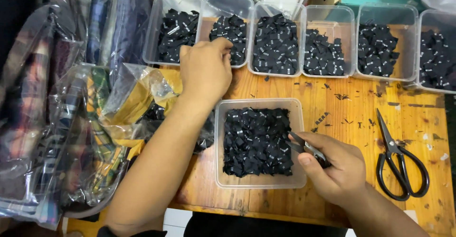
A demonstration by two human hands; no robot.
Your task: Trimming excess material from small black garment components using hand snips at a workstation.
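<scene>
Head view | left hand (205, 68) pinching black labels (230, 39) in far tub (223, 4) | right hand (332, 170) gripping small snips (306, 147) over near tub (259, 182) | step judged: label sorting; next needs clean lift.

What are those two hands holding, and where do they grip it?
The right hand pinches small metal snips around their middle. The left hand reaches into a clear plastic tub of black labels; any grip is hidden.

clear plastic tubs (259, 182), matt cloth labels (256, 142)
</scene>
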